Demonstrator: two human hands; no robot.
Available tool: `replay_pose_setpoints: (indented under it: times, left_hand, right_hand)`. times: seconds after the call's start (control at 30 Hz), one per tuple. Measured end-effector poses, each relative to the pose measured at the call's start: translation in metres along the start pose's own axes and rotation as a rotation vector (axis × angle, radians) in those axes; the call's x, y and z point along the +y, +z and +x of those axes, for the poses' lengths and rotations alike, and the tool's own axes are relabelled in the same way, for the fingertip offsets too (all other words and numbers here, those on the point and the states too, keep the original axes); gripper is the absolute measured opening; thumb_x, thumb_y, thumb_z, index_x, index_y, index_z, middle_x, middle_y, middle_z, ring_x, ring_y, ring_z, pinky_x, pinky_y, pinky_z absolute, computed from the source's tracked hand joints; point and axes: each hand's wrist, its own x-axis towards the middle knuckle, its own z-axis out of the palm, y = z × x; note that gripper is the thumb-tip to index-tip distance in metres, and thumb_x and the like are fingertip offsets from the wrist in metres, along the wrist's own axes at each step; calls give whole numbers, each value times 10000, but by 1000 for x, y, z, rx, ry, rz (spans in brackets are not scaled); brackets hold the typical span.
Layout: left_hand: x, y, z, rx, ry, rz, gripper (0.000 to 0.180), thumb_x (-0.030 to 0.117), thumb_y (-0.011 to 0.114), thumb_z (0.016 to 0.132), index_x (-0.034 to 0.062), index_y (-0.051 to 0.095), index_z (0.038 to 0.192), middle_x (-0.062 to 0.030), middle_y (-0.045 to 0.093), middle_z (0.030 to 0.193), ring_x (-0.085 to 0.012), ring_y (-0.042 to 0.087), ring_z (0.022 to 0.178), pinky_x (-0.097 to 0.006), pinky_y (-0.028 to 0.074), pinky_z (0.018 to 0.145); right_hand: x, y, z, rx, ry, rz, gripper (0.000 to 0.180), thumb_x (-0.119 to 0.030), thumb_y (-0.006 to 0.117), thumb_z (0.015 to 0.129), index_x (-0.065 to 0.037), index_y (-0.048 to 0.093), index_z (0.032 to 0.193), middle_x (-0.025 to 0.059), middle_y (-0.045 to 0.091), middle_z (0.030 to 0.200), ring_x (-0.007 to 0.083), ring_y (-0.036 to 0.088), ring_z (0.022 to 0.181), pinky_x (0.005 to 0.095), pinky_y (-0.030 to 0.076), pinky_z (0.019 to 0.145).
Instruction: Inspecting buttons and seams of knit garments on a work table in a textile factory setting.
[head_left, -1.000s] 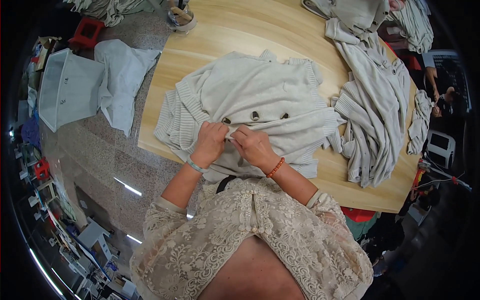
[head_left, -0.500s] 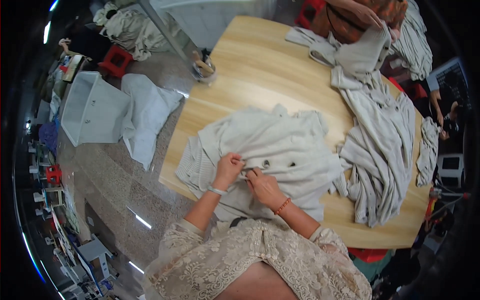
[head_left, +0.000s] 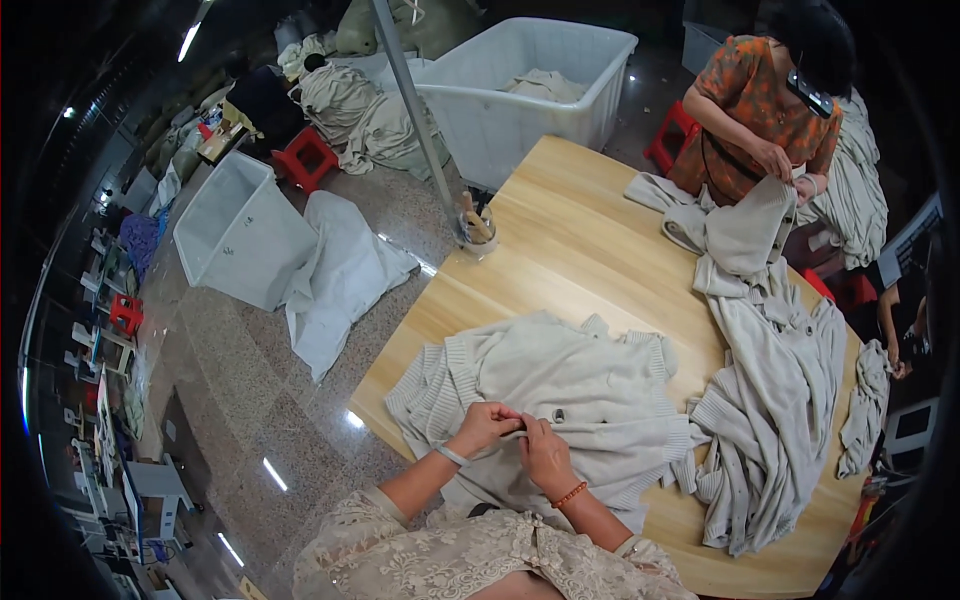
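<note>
Both hands pinch the front edge of a cream knit cardigan [head_left: 570,385]: left hand [head_left: 487,422] and right hand [head_left: 545,452] touching, fingers closed on the fabric beside a button [head_left: 559,415]. The cardigan lies spread on the wooden table [head_left: 560,250].

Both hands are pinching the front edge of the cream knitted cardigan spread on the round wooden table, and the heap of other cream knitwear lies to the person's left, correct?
Not quite. The head view shows the left hand and right hand pinching the cream knitted cardigan on the round wooden table, but the heap of other cream knitwear lies to the person's right, not left.
</note>
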Motion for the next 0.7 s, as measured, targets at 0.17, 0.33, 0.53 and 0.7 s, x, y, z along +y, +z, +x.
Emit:
replay_pose_setpoints:
  times: [0.17,0.33,0.53,0.7]
  left_hand:
    - [-2,-11,1,-92,-140,-82,132,12,693,817,-25,677,943,-70,694,885,-95,642,763,-213,521,678]
    - [2,-17,-12,-346,118,120,308,99,695,837,-25,640,1114,-82,680,1018,-127,634,901,-254,503,814]
    - [-10,-9,-22,-73,463,567,258,82,643,808,16,654,1058,-123,665,902,-204,642,815,-296,497,741]
    - [-7,-5,-23,-31,470,544,175,73,607,827,17,665,982,-133,654,850,-227,628,747,-311,482,671]
  right_hand:
    - [5,2,-4,-50,-37,-59,380,-126,609,820,-25,511,1173,174,556,929,369,603,758,438,503,651]
    - [19,2,-5,-95,-65,-41,362,-156,602,831,-11,519,1151,185,559,948,377,604,774,444,504,669]
    - [17,-3,3,-116,-51,75,250,-103,590,817,18,595,1036,203,585,877,382,592,796,442,486,704]
    - [29,-3,5,-172,-110,119,237,-58,545,814,18,586,1035,214,582,901,399,583,833,455,484,735]
